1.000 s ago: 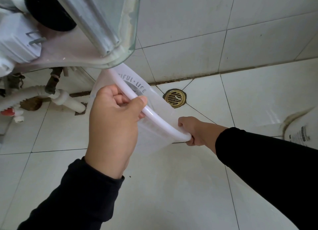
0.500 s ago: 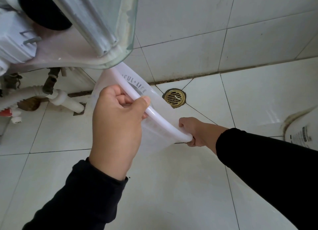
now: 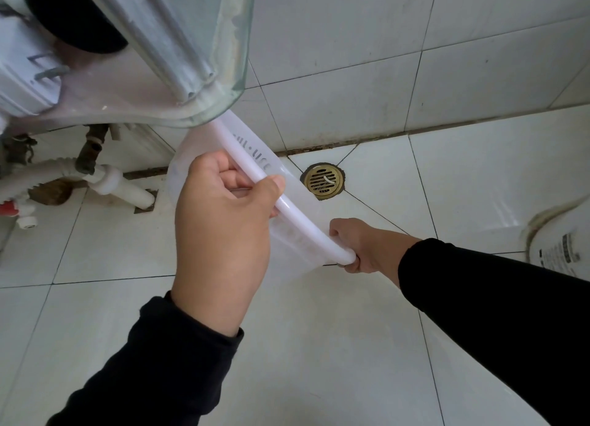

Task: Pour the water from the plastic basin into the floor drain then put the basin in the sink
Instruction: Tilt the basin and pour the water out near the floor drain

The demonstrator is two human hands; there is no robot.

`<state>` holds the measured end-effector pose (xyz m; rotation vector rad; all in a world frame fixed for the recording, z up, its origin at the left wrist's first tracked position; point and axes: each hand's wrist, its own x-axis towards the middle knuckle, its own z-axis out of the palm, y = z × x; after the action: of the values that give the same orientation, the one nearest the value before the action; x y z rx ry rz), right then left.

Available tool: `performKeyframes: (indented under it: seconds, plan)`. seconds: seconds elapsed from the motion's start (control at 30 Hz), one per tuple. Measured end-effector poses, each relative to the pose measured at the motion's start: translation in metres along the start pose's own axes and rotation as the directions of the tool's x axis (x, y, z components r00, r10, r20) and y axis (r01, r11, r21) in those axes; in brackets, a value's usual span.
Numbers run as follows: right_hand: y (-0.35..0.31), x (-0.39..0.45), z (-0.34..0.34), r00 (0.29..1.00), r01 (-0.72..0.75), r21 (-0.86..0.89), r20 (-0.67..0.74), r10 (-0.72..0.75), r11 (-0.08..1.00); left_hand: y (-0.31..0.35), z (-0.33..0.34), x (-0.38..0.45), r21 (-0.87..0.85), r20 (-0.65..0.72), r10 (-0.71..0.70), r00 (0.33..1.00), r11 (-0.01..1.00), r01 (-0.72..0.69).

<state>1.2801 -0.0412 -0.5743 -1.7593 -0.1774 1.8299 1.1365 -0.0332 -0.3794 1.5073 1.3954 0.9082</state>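
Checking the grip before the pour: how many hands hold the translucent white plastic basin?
2: the left hand on the translucent white plastic basin's upper rim, the right hand at its lower rim.

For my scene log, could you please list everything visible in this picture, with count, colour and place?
plastic basin: one, translucent white, tipped on edge above the floor, held by both hands
floor drain: one, brass, by the wall
glass sink: one, clear greenish, upper left
drain pipes: white, under the sink
white fixture: one, right edge
floor tiles: white
left hand: one, gripping the rim, black sleeve
right hand: one, gripping the rim's lower end, black sleeve
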Motion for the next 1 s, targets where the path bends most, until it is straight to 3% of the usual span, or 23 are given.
performKeyframes:
  seconds: [1.0]
  plan:
    - [-0.0010,-0.0038,0.0031,0.999,0.010,0.009,0.034,-0.010,1.000,0.0061,0.0057,-0.0013,0.041,-0.002,0.051,0.999,0.998,-0.051]
